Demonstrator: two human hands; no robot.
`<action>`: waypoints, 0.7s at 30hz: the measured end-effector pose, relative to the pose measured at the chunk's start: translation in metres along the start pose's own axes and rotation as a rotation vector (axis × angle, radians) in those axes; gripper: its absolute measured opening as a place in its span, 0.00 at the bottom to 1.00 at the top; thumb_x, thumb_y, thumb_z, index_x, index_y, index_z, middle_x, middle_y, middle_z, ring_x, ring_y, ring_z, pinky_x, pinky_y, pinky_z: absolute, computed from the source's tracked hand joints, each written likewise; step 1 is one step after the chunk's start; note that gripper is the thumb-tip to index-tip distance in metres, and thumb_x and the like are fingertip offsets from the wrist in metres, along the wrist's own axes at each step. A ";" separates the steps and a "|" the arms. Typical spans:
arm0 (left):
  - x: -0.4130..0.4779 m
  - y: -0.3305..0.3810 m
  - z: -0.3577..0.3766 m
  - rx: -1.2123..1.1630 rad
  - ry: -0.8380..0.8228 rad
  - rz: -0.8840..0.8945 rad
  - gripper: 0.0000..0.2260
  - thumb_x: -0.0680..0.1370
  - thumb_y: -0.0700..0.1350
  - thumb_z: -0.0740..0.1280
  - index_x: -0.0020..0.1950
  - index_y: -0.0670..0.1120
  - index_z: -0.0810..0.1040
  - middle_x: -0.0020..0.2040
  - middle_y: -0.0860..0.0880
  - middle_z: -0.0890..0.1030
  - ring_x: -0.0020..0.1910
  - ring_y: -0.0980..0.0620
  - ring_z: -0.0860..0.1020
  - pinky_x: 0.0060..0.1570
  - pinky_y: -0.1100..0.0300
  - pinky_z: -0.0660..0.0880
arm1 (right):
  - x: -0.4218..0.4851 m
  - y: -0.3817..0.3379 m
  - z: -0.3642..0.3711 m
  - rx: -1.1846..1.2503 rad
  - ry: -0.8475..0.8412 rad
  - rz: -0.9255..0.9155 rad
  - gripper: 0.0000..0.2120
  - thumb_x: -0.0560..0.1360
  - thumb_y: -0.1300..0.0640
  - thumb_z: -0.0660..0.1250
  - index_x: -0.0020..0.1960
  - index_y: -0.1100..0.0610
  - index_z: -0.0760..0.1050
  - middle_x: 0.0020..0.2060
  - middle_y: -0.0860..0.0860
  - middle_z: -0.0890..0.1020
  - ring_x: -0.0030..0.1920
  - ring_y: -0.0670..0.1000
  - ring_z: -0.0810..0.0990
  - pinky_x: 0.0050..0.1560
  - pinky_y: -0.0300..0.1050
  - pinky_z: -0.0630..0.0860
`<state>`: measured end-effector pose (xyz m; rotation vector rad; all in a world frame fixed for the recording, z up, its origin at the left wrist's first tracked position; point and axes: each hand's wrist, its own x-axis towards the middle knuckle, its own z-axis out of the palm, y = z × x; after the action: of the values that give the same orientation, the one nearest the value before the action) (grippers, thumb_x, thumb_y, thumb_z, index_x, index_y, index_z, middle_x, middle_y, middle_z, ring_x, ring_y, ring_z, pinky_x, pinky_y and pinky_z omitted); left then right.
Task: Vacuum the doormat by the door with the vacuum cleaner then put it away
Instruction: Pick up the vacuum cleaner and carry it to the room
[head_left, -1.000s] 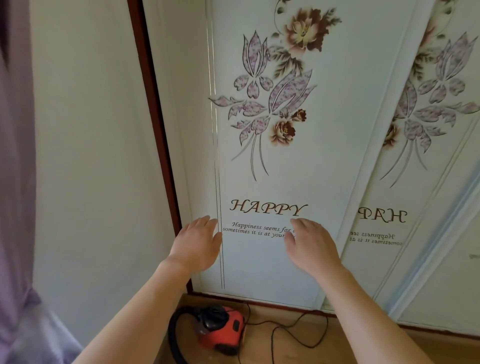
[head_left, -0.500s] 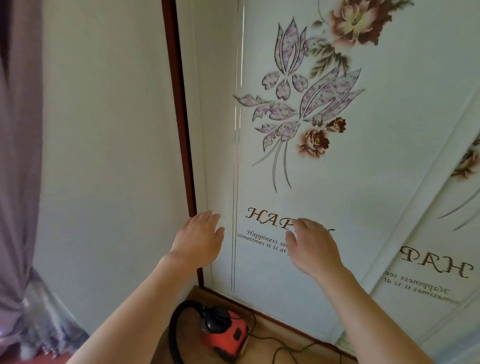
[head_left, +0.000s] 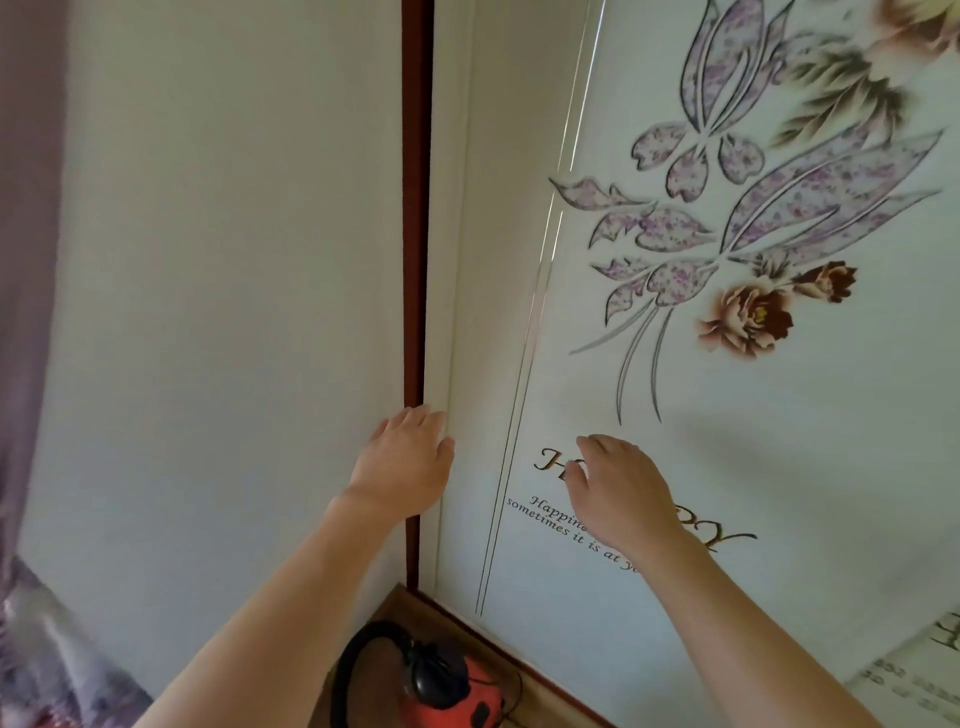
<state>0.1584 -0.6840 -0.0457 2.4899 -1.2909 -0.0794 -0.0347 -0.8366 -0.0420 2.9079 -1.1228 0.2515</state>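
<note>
looks like the put-away part, going by where things sit. the vacuum cleaner (head_left: 457, 696) is on the wood floor right below the arms, just in front of the bottom of the flowered sliding door (head_left: 831, 467), with its black hose (head_left: 337, 675) looped beside it. no doormat in view. left hand (head_left: 402, 462) lies flat with fingers straight at the door's edge by the dark red frame (head_left: 415, 208). right hand (head_left: 618, 488) is spread flat on the printed lettering, gripping nothing. my guess: next is a steady sideways push with both palms, and i can't tell which way it slides.
</note>
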 end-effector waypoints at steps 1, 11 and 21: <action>0.008 -0.005 0.000 0.004 0.001 -0.004 0.20 0.87 0.50 0.53 0.76 0.44 0.69 0.75 0.47 0.71 0.75 0.47 0.67 0.75 0.53 0.61 | 0.009 -0.003 0.003 -0.002 -0.001 -0.005 0.18 0.84 0.49 0.53 0.65 0.57 0.74 0.60 0.51 0.79 0.61 0.54 0.75 0.63 0.48 0.70; 0.027 -0.061 0.011 0.020 -0.003 -0.171 0.23 0.87 0.52 0.51 0.81 0.47 0.61 0.82 0.48 0.63 0.81 0.48 0.59 0.81 0.50 0.53 | 0.079 -0.047 0.033 0.036 -0.084 -0.189 0.21 0.84 0.49 0.52 0.71 0.58 0.70 0.67 0.52 0.76 0.68 0.55 0.72 0.71 0.49 0.65; -0.029 -0.084 0.057 0.059 -0.045 -0.535 0.24 0.87 0.53 0.51 0.82 0.46 0.61 0.81 0.46 0.63 0.81 0.47 0.60 0.80 0.50 0.56 | 0.099 -0.071 0.099 0.069 -0.276 -0.511 0.21 0.85 0.51 0.51 0.71 0.59 0.69 0.69 0.54 0.75 0.69 0.55 0.72 0.71 0.49 0.67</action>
<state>0.1956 -0.6308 -0.1290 2.8295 -0.6158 -0.2258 0.0991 -0.8573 -0.1214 3.2270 -0.3500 -0.1277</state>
